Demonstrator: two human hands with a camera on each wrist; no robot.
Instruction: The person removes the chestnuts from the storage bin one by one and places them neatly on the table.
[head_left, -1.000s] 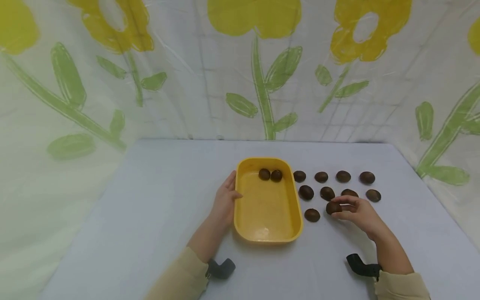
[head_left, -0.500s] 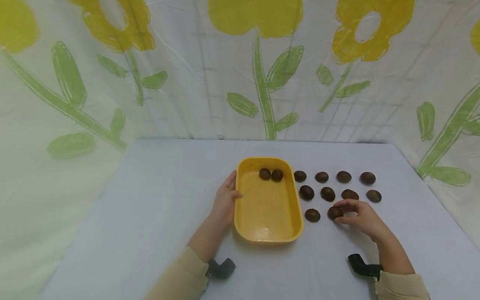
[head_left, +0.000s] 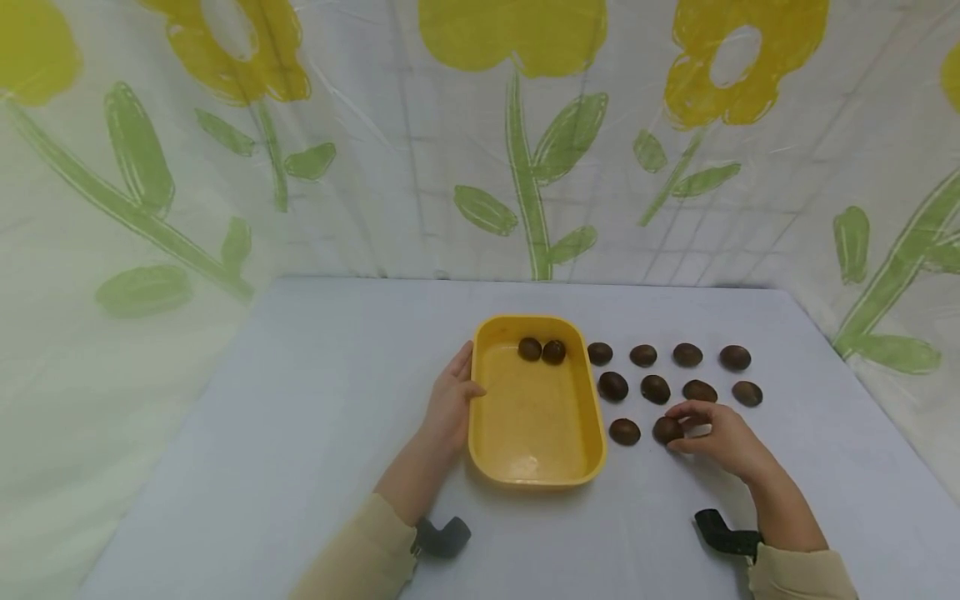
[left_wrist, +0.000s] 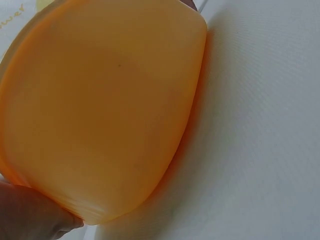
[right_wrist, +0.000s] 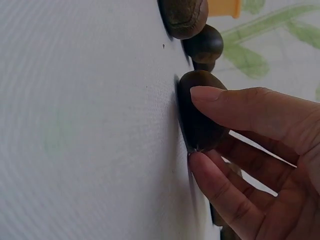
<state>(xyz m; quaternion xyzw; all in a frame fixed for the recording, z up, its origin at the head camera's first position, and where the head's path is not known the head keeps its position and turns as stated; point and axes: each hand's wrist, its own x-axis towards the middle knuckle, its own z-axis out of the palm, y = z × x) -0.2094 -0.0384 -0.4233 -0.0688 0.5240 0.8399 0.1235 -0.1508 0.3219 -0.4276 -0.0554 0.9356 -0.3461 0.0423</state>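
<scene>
My left hand (head_left: 450, 406) grips the left rim of a yellow plastic tray (head_left: 536, 482), its thumb over the edge and its fingers along the outside. Two brown chestnuts (head_left: 529, 349) lie side by side near the tray's far end. To the right of the tray, my right hand (head_left: 722, 435) holds a chestnut (head_left: 667, 431) between thumb and fingers. In the right wrist view this chestnut (right_wrist: 199, 112) is at the white surface, with the thumb on its side. The left wrist view is mostly filled by the tray's outside (left_wrist: 105, 110).
Several more chestnuts (head_left: 656, 389) lie in rough rows right of the tray, two rows of them behind my right hand. One chestnut (head_left: 625, 432) sits between the tray and the held one. A flower-patterned curtain (head_left: 360, 167) hangs behind the white table (head_left: 315, 400).
The chestnut in my right hand has come down slightly toward me, then shifted a little left, in line with the front chestnut. My left hand and the tray stay put.
</scene>
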